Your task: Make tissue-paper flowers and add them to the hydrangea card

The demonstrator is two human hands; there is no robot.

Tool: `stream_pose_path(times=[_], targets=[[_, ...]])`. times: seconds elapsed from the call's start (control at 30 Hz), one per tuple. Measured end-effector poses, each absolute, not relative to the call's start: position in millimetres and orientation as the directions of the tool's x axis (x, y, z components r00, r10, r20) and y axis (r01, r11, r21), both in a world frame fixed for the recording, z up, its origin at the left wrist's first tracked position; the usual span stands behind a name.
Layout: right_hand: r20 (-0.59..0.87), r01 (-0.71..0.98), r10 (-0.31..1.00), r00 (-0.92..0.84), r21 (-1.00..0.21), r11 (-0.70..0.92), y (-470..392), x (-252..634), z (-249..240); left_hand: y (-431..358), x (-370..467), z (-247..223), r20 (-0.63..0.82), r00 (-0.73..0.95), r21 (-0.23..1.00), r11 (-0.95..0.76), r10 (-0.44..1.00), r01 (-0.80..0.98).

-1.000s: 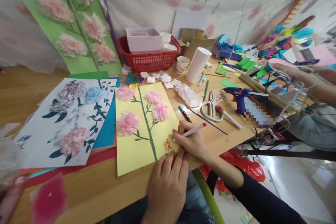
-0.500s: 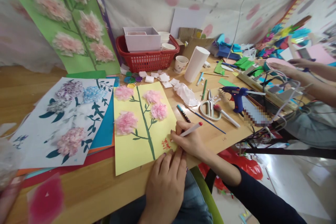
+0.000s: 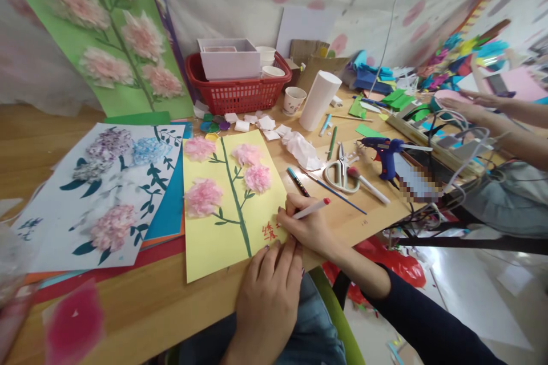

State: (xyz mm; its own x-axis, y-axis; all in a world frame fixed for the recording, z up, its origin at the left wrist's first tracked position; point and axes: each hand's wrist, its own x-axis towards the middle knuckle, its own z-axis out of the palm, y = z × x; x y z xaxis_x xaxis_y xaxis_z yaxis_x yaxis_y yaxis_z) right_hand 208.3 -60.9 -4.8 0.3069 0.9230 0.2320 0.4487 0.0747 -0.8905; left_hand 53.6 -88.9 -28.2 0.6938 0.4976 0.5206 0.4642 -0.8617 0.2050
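Observation:
My right hand [image 3: 306, 225] is closed around a white marker pen [image 3: 311, 208] with a red end, its writing tip hidden behind the fingers. Beside that hand, red handwritten characters [image 3: 269, 231] stand in the lower right corner of a yellow sheet [image 3: 209, 259]. Fluffy pink paper flowers [image 3: 204, 197] and a painted green stem [image 3: 234, 188] decorate the sheet. My left hand [image 3: 272, 291] lies flat, fingers stretched out, over the sheet's lower right edge and the table edge, its fingertips close to the right hand.
Scissors [image 3: 341, 174], a brush [image 3: 329, 194] and a blue glue gun [image 3: 383, 154] lie to the right. Behind stand a red basket [image 3: 240, 96], a paper cup [image 3: 294, 101] and a white roll [image 3: 320, 100]. A flower picture [image 3: 55, 211] lies left. Another person's hands [image 3: 466, 108] are far right.
A few more red strokes show beside the right hand, which has shifted slightly with the pen. The left hand keeps its place on the sheet. The whole view has moved a little.

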Motion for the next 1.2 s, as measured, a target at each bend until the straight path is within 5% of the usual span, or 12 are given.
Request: stream_pose_path(times=[0.47, 0.8, 1.2], targets=[[0.177, 0.410, 0.952, 0.252, -0.910, 0.061, -64.5, 207.0, -2.0, -88.3, 53.7, -25.2, 0.520, 0.698, 0.193, -0.864, 0.493, 0.466], [0.237, 0.433, 0.867, 0.437, -0.901, 0.028, -63.2, 212.4, -2.8, -87.6, 52.8, -24.8, 0.503, 0.706, 0.208, -0.863, 0.498, 0.460], [0.224, 0.459, 0.870, 0.439, -0.888, -0.003, -63.3, 209.6, -3.2, -88.0, 51.8, -23.1, 0.498, 0.713, 0.203, -0.866, 0.494, 0.458]])
